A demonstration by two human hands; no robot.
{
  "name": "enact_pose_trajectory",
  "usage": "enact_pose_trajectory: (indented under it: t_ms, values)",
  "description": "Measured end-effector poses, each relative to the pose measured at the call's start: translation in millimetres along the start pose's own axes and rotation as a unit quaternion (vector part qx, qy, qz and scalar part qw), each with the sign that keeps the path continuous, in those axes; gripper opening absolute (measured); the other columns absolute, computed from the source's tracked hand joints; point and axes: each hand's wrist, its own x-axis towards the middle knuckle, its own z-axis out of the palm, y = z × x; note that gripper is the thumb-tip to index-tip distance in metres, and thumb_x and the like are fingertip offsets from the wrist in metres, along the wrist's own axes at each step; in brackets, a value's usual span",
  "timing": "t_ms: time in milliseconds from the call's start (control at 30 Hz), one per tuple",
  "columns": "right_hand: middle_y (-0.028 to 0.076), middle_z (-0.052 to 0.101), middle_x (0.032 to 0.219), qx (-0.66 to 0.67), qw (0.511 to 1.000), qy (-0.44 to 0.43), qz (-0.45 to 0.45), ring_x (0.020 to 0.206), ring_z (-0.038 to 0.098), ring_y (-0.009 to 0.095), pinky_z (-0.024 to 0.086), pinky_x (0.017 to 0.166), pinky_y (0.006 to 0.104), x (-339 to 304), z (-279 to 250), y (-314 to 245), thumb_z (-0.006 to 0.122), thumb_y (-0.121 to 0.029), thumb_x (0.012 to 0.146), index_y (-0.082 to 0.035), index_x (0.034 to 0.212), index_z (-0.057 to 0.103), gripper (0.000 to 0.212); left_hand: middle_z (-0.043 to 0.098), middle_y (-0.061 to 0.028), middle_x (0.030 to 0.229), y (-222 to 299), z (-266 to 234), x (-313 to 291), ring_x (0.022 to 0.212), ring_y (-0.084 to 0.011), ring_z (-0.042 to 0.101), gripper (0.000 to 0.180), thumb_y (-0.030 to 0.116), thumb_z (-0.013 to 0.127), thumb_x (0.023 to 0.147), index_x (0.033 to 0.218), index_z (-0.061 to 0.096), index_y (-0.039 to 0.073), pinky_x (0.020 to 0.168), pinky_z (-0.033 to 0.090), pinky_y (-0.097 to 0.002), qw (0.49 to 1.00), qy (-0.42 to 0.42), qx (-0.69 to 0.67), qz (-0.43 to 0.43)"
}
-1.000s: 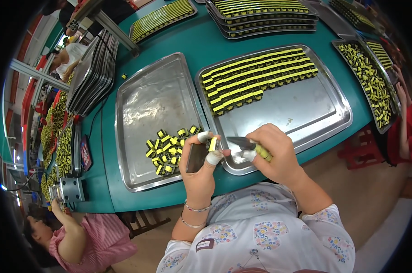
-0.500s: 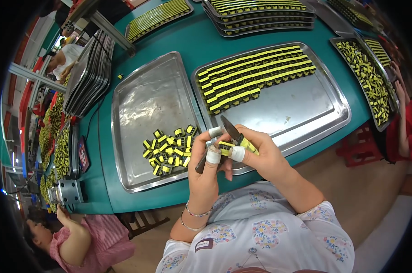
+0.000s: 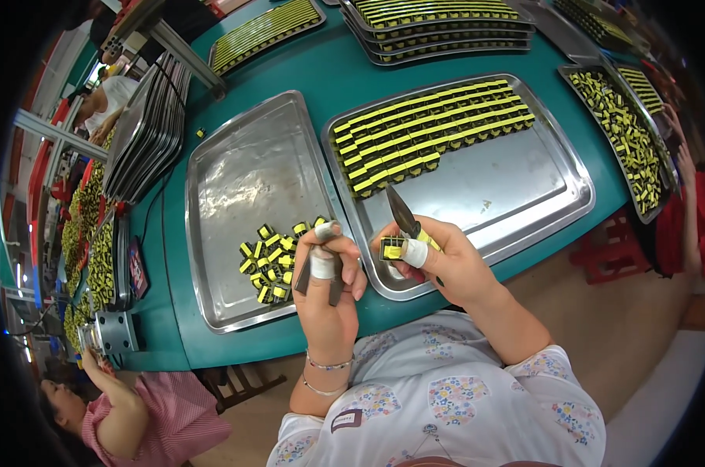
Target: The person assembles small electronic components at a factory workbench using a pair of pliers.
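Note:
My right hand (image 3: pixel 454 261) is closed, with white tape round its thumb. Thumb and fingers pinch a small yellow-and-black transformer (image 3: pixel 391 249). A dark pointed blade-like tool (image 3: pixel 401 212) with a yellow grip also sticks up out of this hand. To its left, my left hand (image 3: pixel 327 288), taped on thumb and finger, is closed round a dark metal tool (image 3: pixel 303 274); its two ends show beside the thumb, its kind is unclear. Loose transformers (image 3: pixel 271 261) lie just left of that hand in a metal tray (image 3: pixel 236 179).
A second metal tray (image 3: pixel 516 175) holds rows of transformers (image 3: pixel 430 128). Stacked full trays (image 3: pixel 446 47) stand at the back, and upright trays (image 3: pixel 146 132) at the left. A tray of loose transformers (image 3: pixel 625 144) is at right. A co-worker (image 3: pixel 146 420) sits at lower left.
My hands have drawn apart: the left has moved left and down with its dark tool. My right hand keeps the transformer and pointed tool, now more plainly in view.

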Motion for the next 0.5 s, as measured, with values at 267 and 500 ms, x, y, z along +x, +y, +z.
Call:
enact_pose_trajectory:
  t_ms: [267,500]
  values:
    - [0.009,0.049,0.109,-0.176,0.971,-0.049,-0.153,0.095,0.053,0.015,0.043,0.083,0.0280,0.3,1.7,-3.8,0.061,-0.012,0.087,0.002,0.114,0.058,0.031,0.059,-0.0086,0.095,2.4,4.8,-6.0,0.072,-0.0128,0.060,0.024,0.014,0.057,0.093,0.111,0.047,0.002,0.059,0.055,-0.0252,0.991,-0.036,0.107,-0.068]
    - [0.012,0.053,0.095,-0.445,0.856,0.065,-0.254,0.083,0.058,0.026,0.047,0.073,0.0338,-6.1,4.8,-14.6,0.064,-0.006,0.073,0.000,0.104,0.061,0.032,0.058,-0.0126,0.111,-0.1,-8.8,-3.9,0.090,-0.0187,0.063,0.033,0.015,0.054,0.095,0.122,0.047,-0.003,0.074,0.059,-0.0323,0.996,-0.027,0.072,-0.045]
